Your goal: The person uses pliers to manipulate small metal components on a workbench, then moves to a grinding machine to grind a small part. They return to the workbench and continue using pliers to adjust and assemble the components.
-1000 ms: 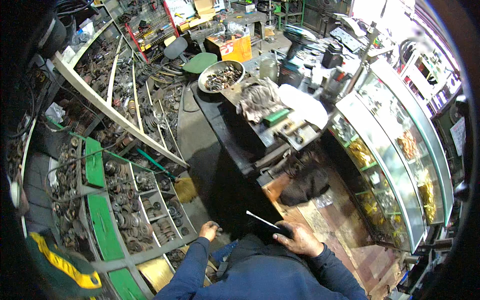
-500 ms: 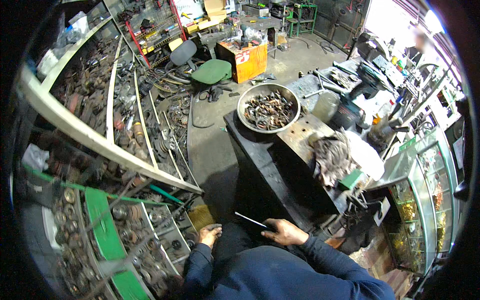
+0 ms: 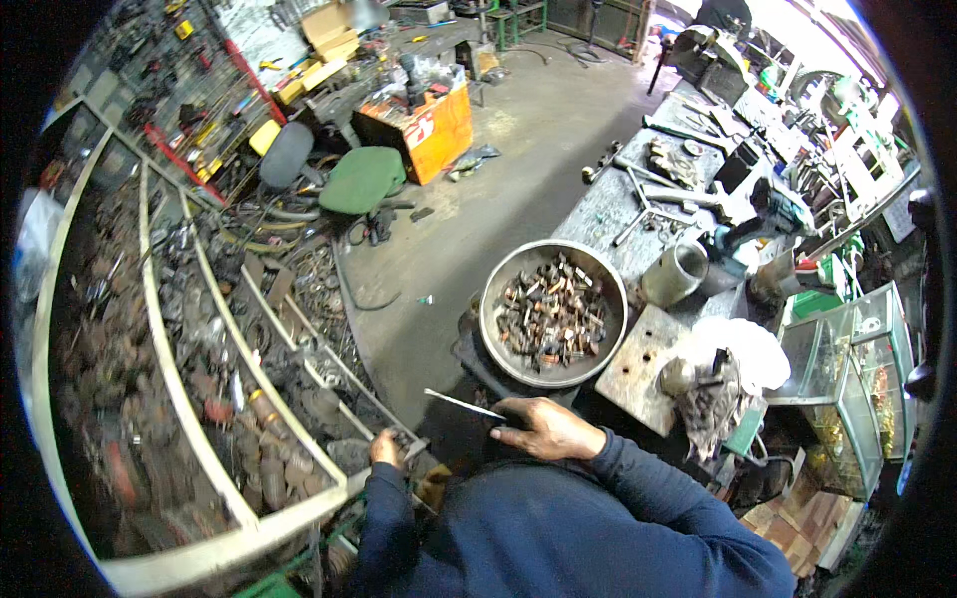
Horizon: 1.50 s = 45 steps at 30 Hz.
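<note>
Right hand (image 3: 546, 429): fingers curled firmly round one end of a thin rod (image 3: 464, 404), pale, its free end sticking out left and slightly away from the body. Rod is in front of the torso, clear of the bowl. Left hand (image 3: 387, 448): fingers partly bent, right by the end of a shelf rail (image 3: 374, 411); can't tell if it touches the rail or grips anything.

Sleeves (image 3: 658, 488) dark blue, both arms.

Just beyond the right hand: round metal bowl (image 3: 498, 341), loaded with small metal parts (image 3: 553, 311), some coppery. Right of bowl: flat board (image 3: 638, 387) with a few holes, then crumpled rag (image 3: 716, 399), white sheet (image 3: 746, 351) behind it, small green box (image 3: 746, 431) at the rag's near side.

Behind board: cloudy jar (image 3: 675, 274), cordless drill (image 3: 763, 221), both on the grey bench (image 3: 606, 227) with tools spread over it. Far right: glass cabinet (image 3: 847, 409).

Left side: sloping rack (image 3: 184, 369), pale rails, dirty parts packed between. Further off: green stool (image 3: 364, 179), grey chair (image 3: 286, 156), orange box (image 3: 447, 135) on the floor (image 3: 429, 259).
</note>
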Tool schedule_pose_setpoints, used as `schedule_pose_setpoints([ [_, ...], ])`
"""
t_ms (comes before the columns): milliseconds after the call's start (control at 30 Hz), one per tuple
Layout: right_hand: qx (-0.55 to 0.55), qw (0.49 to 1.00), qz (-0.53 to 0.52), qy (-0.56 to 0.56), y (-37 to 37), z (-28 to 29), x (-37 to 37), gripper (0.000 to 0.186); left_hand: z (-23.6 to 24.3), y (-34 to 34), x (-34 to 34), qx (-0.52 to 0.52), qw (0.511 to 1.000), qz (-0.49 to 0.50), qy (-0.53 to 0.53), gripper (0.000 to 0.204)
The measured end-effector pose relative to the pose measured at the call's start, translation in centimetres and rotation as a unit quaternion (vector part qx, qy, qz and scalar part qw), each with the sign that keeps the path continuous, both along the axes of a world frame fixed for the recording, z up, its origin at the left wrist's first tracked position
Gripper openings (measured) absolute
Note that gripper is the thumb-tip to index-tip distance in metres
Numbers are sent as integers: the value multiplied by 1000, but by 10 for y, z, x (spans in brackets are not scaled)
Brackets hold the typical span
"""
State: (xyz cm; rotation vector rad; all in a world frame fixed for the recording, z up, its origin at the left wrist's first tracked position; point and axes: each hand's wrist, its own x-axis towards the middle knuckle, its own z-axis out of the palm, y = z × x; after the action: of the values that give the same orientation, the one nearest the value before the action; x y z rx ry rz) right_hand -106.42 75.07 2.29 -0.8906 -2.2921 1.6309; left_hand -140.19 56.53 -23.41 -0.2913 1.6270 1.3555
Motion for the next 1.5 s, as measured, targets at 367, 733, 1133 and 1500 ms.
schedule_pose_setpoints([
  [367, -47, 986, -158, 3, 94, 34, -42, 48, -41, 85, -144, -243, 735, -558, 300, 23],
  [733, -109, 935, -330, -69, 176, 40, -107, 53, -27, 388, -203, -142, 713, -557, 402, 29],
  [1133, 14, 923, -365, -120, 307, -26, -237, 45, -55, 511, -380, -283, 557, -698, 349, 55],
  [1500, -4, 899, -381, -218, 489, -95, -179, 44, -132, 743, -343, -24, 550, -712, 436, 27],
])
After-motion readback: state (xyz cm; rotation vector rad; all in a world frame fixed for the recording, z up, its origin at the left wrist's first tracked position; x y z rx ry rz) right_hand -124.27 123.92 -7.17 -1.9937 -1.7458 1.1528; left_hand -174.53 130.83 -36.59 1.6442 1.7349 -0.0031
